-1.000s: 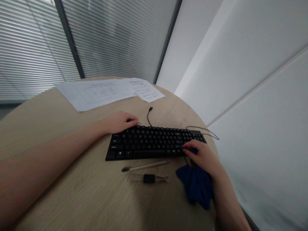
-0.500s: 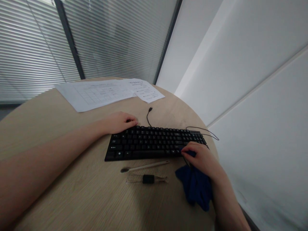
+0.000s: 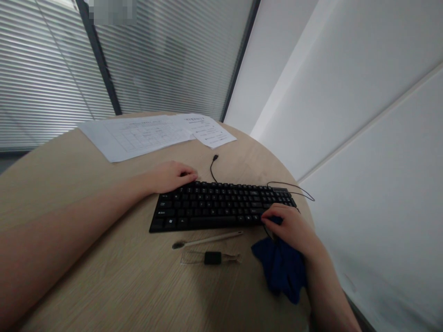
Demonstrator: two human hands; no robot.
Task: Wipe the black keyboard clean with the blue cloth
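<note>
A black keyboard (image 3: pixel 214 205) lies flat on the round wooden table. At its far left corner, my left hand (image 3: pixel 173 176) is closed over the back edge, thumb toward the keys; some fingers are hidden. My right hand (image 3: pixel 289 226) pinches part of a blue cloth (image 3: pixel 282 267) against the keys near the front right. The rest of the cloth spreads over the table under that wrist. In front of the keyboard lies a thin brush (image 3: pixel 207 240) with a pale handle and dark bristles. Just nearer is a wire keycap puller (image 3: pixel 212 258) with a black middle.
Printed paper sheets (image 3: pixel 145 133) lie at the back of the table. A short cable with a USB plug (image 3: pixel 215 157) sticks out behind the keyboard, and a cable loop (image 3: pixel 304 191) hangs by the right table edge. A white wall (image 3: pixel 363 184) stands close on the right.
</note>
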